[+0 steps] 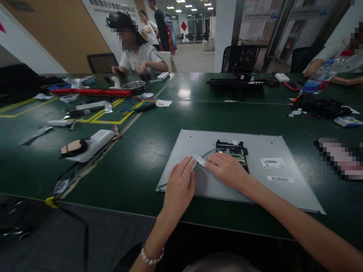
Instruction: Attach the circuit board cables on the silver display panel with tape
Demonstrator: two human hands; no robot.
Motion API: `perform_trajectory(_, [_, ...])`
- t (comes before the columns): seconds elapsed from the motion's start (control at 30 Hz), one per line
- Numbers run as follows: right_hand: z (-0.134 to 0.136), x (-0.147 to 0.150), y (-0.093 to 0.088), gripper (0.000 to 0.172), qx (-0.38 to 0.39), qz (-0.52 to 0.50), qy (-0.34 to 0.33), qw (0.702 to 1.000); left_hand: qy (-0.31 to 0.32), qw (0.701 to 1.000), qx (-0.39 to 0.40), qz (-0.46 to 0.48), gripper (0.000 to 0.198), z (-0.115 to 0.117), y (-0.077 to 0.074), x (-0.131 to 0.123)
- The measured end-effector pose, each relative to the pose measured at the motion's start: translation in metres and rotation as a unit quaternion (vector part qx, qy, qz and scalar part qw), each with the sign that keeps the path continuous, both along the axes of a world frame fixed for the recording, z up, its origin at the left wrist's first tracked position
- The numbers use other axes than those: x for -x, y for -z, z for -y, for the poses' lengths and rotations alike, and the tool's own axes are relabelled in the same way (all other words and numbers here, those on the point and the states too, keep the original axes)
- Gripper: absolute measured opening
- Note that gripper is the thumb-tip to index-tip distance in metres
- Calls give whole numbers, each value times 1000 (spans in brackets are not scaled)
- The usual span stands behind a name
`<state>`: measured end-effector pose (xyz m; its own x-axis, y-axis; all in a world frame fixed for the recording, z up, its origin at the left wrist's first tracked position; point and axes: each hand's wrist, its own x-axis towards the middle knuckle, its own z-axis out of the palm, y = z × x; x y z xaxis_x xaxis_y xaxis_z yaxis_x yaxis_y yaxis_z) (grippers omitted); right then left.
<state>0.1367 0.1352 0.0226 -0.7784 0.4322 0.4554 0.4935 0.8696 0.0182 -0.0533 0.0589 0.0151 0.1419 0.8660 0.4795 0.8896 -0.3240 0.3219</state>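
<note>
A grey metal flat panel [261, 190] lies on the green table, with a small black-framed circuit board [232, 148] at its upper middle. A thin grey cable [209, 153] runs from the board towards the panel's left edge. My left hand [179, 185] is over this cable on the panel's left part, its fingers curved and its thumb on the cable's other side. Between my hands is a short strip of white tape [199, 160]. My right hand [228, 168] pinches the strip's right end and partly covers the board. The strip's left end touches my left fingertips.
Left on the table lie a white device with a black strap [98, 145] and a long red strip [90, 92]. At right are a water bottle [317, 79] and a black bundle [320, 105]. A person [141, 56] sits opposite; another sits at far right.
</note>
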Motion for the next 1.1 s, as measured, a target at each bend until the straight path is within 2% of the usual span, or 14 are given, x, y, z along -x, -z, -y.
perform_trajectory(0.23, [3, 3, 7, 13, 1, 49, -1, 999, 14, 991, 97, -92, 46, -7, 8, -12])
perform_trajectory(0.4, [2, 3, 10, 13, 9, 60, -17, 998, 7, 986, 116, -119, 44, -11, 8, -16])
perform_trajectory(0.57, [6, 3, 12, 20, 18, 62, -43, 997, -9, 988, 111, -108, 33, -16, 2, -24])
perform_trajectory(0.7, [14, 2, 6, 26, 58, 78, -38, 995, -35, 988, 115, -96, 26, -22, 0, -32])
perform_trajectory(0.87, [23, -2, -3, 34, 88, 89, -33, 992, -64, 988, 119, -77, 27, -27, 3, -34])
perform_trajectory(1.1, [26, -7, -12, 32, 123, 90, -45, 987, -56, 993, 99, -17, 29, -30, 9, -28])
